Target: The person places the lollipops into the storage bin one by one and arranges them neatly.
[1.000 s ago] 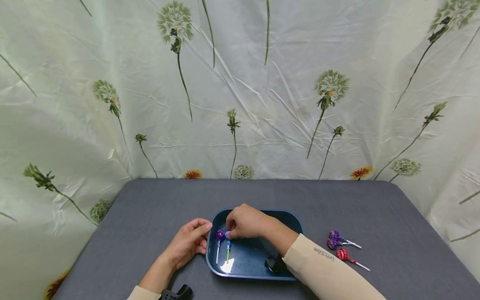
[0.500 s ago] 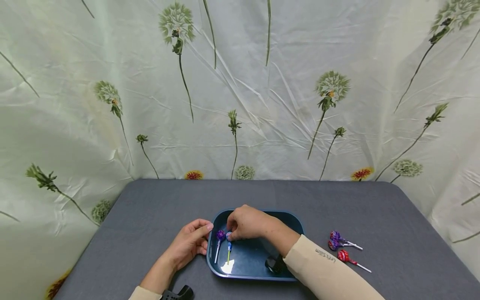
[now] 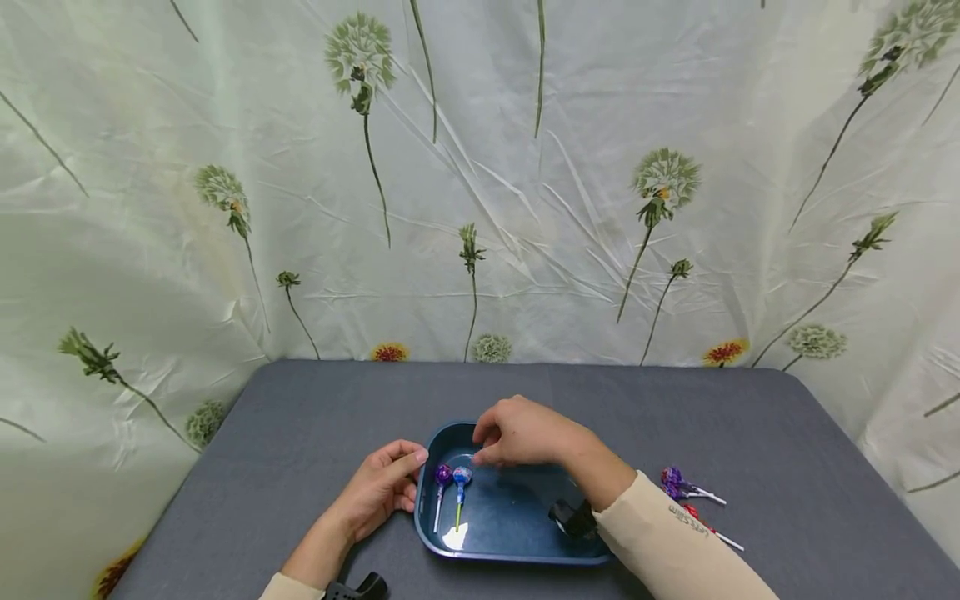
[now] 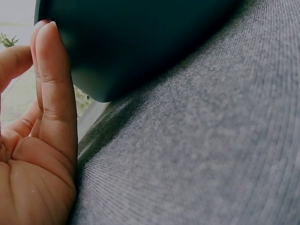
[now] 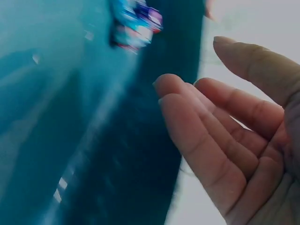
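Two wrapped lollipops lie side by side at the left end of a dark blue tray [image 3: 517,521], sticks toward the person. The purple lollipop [image 3: 443,476] is nearer the left wall; the blue lollipop [image 3: 462,477] has a yellow-green stick. Just right of their heads, over the tray, my right hand [image 3: 528,432] holds nothing, thumb and fingers apart in the right wrist view. My left hand [image 3: 375,485] is at the tray's left rim, its extended fingers [image 4: 54,79] against the outer side in the left wrist view.
On the grey table [image 3: 337,400], right of the tray, lie purple lollipops [image 3: 672,483] and a red lollipop [image 3: 723,538], partly behind the right sleeve. A floral curtain [image 3: 570,250] hangs behind the table. Black wrist cameras sit at both wrists.
My right hand has let go of the blue lollipop and moved right and slightly up, uncovering its head. My left hand stays at the tray's rim.
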{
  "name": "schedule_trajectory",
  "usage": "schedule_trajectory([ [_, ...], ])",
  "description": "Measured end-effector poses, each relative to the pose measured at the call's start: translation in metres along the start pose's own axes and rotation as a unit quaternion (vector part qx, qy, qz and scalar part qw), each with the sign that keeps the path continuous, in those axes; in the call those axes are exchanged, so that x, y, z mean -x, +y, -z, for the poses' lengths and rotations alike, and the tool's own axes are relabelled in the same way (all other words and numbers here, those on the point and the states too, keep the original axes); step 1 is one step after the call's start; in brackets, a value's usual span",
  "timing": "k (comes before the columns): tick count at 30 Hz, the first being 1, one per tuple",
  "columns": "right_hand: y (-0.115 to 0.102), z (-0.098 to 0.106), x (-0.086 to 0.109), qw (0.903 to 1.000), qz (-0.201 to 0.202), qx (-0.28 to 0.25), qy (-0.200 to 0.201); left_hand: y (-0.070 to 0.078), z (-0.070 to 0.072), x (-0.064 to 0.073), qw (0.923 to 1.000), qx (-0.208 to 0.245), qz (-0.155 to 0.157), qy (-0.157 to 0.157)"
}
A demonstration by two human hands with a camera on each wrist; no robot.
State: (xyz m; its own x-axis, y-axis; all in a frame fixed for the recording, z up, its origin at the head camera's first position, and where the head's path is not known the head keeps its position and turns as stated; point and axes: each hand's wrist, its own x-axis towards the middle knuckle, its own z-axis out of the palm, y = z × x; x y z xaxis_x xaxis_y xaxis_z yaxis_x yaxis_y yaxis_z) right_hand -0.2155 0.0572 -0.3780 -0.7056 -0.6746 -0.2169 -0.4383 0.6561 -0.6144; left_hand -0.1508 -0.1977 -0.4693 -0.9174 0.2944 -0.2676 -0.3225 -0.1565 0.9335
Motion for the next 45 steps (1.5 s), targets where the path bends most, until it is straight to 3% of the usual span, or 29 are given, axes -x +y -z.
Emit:
schedule_trajectory([
  [5, 0.013, 0.025, 0.036, 0.9963, 0.001, -0.054, 0.068, -0.002, 0.0, -0.001, 1.0, 0.001, 0.0, -0.005],
  [11, 0.035, 0.048, 0.088, 0.9797, -0.027, -0.134, 0.147, -0.002, 0.001, 0.0, 1.0, -0.002, 0.002, 0.002],
  [17, 0.067, 0.062, 0.138, 0.9661, -0.077, -0.127, 0.211, -0.002, 0.002, 0.0, 1.0, -0.003, -0.004, 0.001],
  [21, 0.094, 0.055, 0.16, 0.962, -0.128, -0.105, 0.217, -0.002, 0.002, 0.0, 1.0, -0.004, -0.001, 0.005],
  [27, 0.134, 0.031, 0.176, 0.9612, -0.172, -0.066, 0.205, -0.001, 0.002, 0.001, 0.9999, -0.006, 0.004, 0.014],
  [32, 0.154, 0.021, 0.183, 0.9576, -0.195, -0.064, 0.202, -0.001, 0.001, 0.0, 1.0, -0.005, 0.002, 0.008],
  [40, 0.163, 0.017, 0.181, 0.9577, -0.221, -0.056, 0.176, -0.001, 0.0, 0.001, 0.9999, -0.005, 0.007, 0.014],
  [45, 0.162, 0.014, 0.178, 0.9615, -0.215, -0.034, 0.168, -0.001, 0.0, 0.001, 0.9999, -0.004, 0.007, 0.013],
])
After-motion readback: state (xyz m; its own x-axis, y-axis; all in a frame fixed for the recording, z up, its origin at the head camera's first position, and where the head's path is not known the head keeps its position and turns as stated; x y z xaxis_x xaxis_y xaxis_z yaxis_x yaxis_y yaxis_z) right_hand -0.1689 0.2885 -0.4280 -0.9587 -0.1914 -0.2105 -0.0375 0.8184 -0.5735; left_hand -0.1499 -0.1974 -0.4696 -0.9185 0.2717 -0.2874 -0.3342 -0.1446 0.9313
